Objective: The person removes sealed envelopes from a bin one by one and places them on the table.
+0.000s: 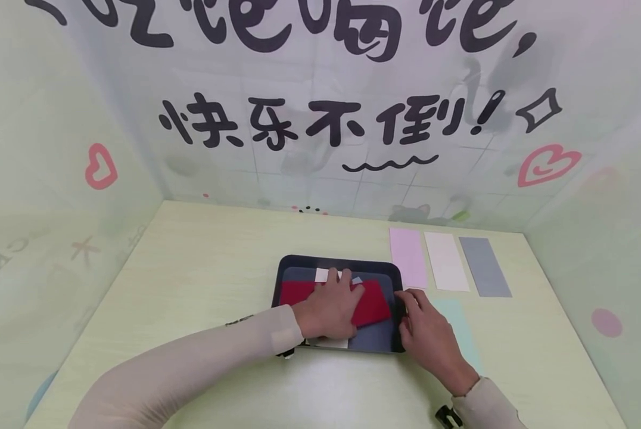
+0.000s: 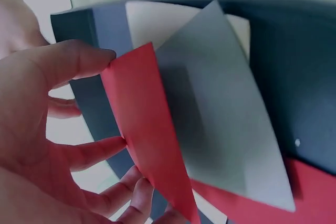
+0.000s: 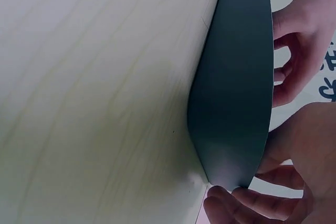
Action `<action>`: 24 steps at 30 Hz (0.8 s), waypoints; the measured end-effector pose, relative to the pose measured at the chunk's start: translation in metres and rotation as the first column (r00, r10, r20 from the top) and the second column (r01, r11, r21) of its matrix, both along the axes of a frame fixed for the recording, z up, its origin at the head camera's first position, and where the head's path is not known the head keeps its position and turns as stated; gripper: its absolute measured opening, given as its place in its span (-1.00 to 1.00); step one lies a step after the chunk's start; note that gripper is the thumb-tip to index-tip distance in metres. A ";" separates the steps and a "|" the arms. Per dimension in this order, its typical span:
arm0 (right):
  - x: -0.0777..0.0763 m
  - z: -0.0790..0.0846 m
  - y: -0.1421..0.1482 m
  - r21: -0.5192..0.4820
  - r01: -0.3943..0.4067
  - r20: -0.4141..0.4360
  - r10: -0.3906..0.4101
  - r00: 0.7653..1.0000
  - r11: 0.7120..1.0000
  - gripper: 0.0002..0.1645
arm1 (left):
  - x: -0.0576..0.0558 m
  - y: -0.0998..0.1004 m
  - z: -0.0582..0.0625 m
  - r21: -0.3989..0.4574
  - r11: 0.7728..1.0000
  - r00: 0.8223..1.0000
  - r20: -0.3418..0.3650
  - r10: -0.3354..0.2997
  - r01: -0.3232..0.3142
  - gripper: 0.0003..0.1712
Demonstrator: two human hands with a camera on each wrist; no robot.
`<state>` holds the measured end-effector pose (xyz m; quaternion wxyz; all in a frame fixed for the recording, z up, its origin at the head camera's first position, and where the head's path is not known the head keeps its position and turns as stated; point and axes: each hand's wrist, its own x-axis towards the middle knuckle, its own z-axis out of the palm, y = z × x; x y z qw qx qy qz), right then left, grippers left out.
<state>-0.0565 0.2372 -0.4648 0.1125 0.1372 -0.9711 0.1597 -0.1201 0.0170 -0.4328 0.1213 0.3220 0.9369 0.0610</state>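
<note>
A: What does the head view give you?

B: I see the dark tray [image 1: 363, 265], rectangular, round-cornered, toward six o'clock. Inside lies the red card [image 1: 374, 305], vivid and plain, under the left hand [image 1: 330, 305]. The right hand [image 1: 433, 335] meets the tray's edge between three and four o'clock. Beside it lies a mint strip [image 1: 462, 328]; toward two o'clock are a pink strip [image 1: 408, 257], a cream strip [image 1: 446, 262] and a grey-blue strip [image 1: 485, 266], all flat.

A: And the left wrist?

B: From nine o'clock, the left hand pinches the red card by its edge, thumb well apart from the fingers. The card looks smooth, thin, like stiff paper. Behind it, a grey card [image 2: 215, 114] with a sharp corner covers part of a white card [image 2: 157, 19] near twelve o'clock. More red shows at five o'clock; whether it is the same card, I cannot tell.

A: The right wrist?

B: The tray's smooth, curved wall runs from twelve to five o'clock. The right hand holds its lower corner with bent fingers; how tightly, I cannot tell. At nine o'clock, the tabletop [image 3: 94, 77] has wavy wood grain.
</note>
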 end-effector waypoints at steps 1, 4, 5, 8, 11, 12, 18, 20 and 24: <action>0.000 0.000 0.000 -0.008 -0.012 -0.004 0.012 1.000 1.000 -0.42 | 0.000 -0.001 0.002 0.006 1.000 1.000 -0.003 0.001 -0.001 0.05; -0.001 -0.002 -0.001 -0.029 -0.043 0.000 0.043 0.999 0.999 -0.36 | -0.001 -0.007 0.008 0.031 1.000 1.000 -0.007 0.008 -0.008 -0.01; -0.001 -0.002 -0.001 -0.035 -0.048 0.004 0.048 0.999 0.998 -0.34 | -0.001 -0.009 0.010 0.040 0.999 1.000 -0.006 0.011 -0.011 -0.03; -0.002 -0.003 -0.001 -0.049 -0.050 0.023 0.051 0.998 0.998 -0.29 | -0.003 -0.017 0.014 0.067 0.997 1.000 -0.012 0.026 -0.025 -0.09; -0.003 -0.002 -0.003 -0.061 -0.043 0.041 0.045 0.998 0.997 -0.26 | -0.005 -0.028 0.019 0.091 0.995 0.999 -0.032 0.042 -0.039 -0.13; -0.004 -0.002 -0.004 -0.065 -0.039 0.052 0.042 0.998 0.997 -0.26 | -0.005 -0.032 0.021 0.097 0.994 0.998 -0.041 0.053 -0.049 -0.13; -0.005 0.001 -0.005 -0.067 -0.030 0.089 0.036 0.995 0.997 -0.23 | -0.005 -0.058 0.036 0.150 0.981 0.989 -0.065 0.135 -0.125 -0.07; -0.005 0.001 -0.005 -0.069 -0.036 0.080 0.041 0.996 0.997 -0.22 | -0.006 -0.067 0.038 0.165 0.974 0.984 -0.062 0.165 -0.153 -0.08; -0.005 0.001 -0.006 -0.068 -0.048 0.071 0.053 0.996 0.997 -0.22 | -0.007 -0.082 0.040 0.177 0.961 0.974 -0.045 0.222 -0.210 -0.08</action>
